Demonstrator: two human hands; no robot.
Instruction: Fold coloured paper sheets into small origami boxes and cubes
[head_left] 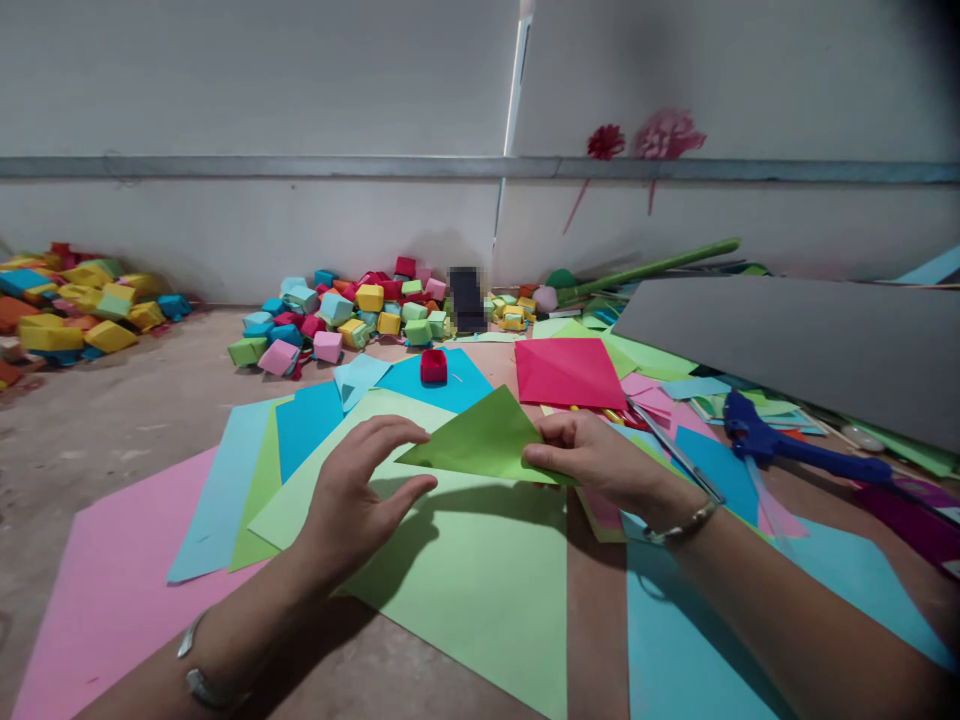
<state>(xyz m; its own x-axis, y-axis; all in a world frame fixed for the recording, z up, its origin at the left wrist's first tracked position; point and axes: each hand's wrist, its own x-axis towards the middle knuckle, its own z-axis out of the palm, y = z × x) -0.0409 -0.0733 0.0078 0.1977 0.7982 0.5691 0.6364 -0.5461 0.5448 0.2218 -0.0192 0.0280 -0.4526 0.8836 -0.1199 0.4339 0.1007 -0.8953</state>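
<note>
The folded green paper [484,440], above a pale green sheet [495,590], looks light and crease-prone, best held by its edges. The right hand [581,455] pinches its right corner; the left hand [349,490] is spread beside the left tip. Right lies a blue glue gun [810,455]; far, a small red box [433,367].

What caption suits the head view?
Right hand holding a folded green paper triangle above pale green sheets.
</note>
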